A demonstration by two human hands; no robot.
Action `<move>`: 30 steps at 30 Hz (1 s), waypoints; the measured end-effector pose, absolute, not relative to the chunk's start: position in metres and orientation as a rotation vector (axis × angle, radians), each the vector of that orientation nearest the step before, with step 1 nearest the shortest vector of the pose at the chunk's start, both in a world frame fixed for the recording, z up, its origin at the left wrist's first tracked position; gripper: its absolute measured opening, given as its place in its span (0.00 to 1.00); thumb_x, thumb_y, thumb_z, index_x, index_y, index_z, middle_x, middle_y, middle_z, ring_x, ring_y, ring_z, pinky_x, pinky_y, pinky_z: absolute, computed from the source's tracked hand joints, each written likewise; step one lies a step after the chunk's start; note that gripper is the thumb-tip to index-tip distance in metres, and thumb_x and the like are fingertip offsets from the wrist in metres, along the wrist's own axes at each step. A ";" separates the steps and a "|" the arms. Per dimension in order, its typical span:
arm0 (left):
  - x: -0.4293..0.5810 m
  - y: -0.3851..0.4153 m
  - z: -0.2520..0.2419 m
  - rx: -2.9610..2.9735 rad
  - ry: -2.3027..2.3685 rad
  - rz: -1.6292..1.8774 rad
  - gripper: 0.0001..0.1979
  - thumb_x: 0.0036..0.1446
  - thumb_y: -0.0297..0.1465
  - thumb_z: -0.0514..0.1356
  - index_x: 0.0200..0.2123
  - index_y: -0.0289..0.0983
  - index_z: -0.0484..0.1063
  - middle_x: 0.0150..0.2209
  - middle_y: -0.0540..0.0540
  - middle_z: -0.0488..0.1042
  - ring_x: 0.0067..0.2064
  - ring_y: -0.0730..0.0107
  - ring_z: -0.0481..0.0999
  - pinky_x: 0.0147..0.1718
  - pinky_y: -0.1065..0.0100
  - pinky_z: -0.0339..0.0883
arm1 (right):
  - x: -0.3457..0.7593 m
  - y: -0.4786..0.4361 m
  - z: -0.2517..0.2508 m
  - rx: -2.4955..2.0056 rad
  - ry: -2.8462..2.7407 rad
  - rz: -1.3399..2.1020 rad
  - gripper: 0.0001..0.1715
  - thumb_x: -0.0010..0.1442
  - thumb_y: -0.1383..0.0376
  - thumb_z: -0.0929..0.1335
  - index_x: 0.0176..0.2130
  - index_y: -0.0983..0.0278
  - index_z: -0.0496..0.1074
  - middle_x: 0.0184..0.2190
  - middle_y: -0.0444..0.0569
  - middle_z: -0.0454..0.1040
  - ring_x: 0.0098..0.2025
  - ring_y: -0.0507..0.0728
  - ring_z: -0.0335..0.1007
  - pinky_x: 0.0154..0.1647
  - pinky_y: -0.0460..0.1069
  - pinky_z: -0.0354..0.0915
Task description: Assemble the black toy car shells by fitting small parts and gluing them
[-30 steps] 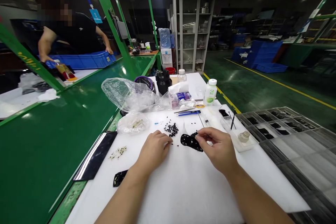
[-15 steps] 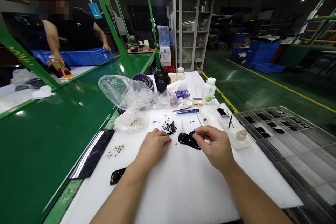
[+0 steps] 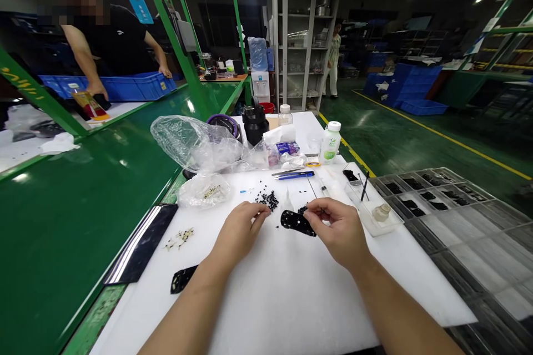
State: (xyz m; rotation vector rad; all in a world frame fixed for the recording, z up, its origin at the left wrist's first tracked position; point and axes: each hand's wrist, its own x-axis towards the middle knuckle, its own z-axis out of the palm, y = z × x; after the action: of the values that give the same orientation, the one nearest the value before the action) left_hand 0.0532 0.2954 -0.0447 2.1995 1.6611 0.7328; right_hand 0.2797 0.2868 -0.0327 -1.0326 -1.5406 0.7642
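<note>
On the white bench, the left hand had advanced to the heap of small black parts, fingers pinched narrow; any part held was not discernible. The right hand kept gripping the perforated black plate lying mid-bench. Count: two plates, including a spare plate; one heap.

We see a black plate dotted with white specks against the white tabletop. The heap of small bits is black too. The pen is blue, the bottle white with a green label, the belt glossy green, the crate blue.
</note>
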 end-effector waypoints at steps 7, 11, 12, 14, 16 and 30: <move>0.066 0.276 -0.027 1.690 1.529 0.979 0.15 0.63 0.44 0.54 0.36 0.40 0.74 0.36 0.49 0.77 0.35 0.68 0.71 0.34 0.69 0.62 | 0.279 0.284 -0.030 -1.044 -1.489 0.870 0.04 0.55 0.67 0.71 0.35 0.64 0.76 0.30 0.48 0.76 0.32 0.54 0.73 0.34 0.47 0.72; 0.069 0.276 -0.025 1.478 1.384 1.025 0.14 0.58 0.43 0.59 0.35 0.38 0.75 0.33 0.47 0.77 0.33 0.70 0.69 0.31 0.70 0.61 | 0.281 0.283 -0.029 -1.026 -1.444 0.937 0.05 0.56 0.66 0.72 0.36 0.64 0.76 0.30 0.48 0.76 0.32 0.54 0.72 0.33 0.48 0.72; 0.069 0.276 -0.025 1.423 1.363 1.037 0.14 0.57 0.42 0.61 0.34 0.37 0.75 0.32 0.46 0.77 0.31 0.70 0.68 0.30 0.70 0.61 | 0.281 0.282 -0.029 -1.030 -1.438 0.951 0.05 0.56 0.66 0.72 0.36 0.64 0.76 0.31 0.48 0.75 0.32 0.54 0.72 0.33 0.48 0.72; 0.069 0.278 -0.024 1.329 1.337 1.047 0.13 0.54 0.41 0.63 0.33 0.36 0.76 0.31 0.46 0.77 0.30 0.71 0.68 0.28 0.70 0.61 | 0.281 0.282 -0.027 -1.043 -1.434 0.972 0.06 0.56 0.66 0.72 0.36 0.64 0.76 0.31 0.49 0.75 0.33 0.55 0.73 0.34 0.48 0.72; 0.069 0.279 -0.023 1.274 1.320 1.050 0.12 0.51 0.39 0.64 0.32 0.36 0.77 0.30 0.45 0.77 0.29 0.71 0.69 0.28 0.70 0.63 | 0.281 0.282 -0.026 -1.053 -1.434 0.987 0.06 0.56 0.66 0.72 0.36 0.64 0.76 0.31 0.48 0.75 0.33 0.55 0.73 0.34 0.48 0.72; 0.067 0.277 -0.025 1.309 1.303 1.078 0.11 0.51 0.37 0.67 0.34 0.36 0.73 0.31 0.47 0.77 0.33 0.70 0.73 0.33 0.70 0.65 | 0.279 0.282 -0.029 -1.015 -1.493 0.952 0.04 0.55 0.69 0.72 0.35 0.63 0.76 0.29 0.46 0.75 0.32 0.53 0.72 0.33 0.46 0.71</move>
State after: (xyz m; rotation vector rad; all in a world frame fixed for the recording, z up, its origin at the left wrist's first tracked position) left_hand 0.0670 0.2772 -0.0253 1.3087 1.3032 1.0780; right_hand 0.2794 0.2822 -0.0285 -1.0148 -1.4933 0.9523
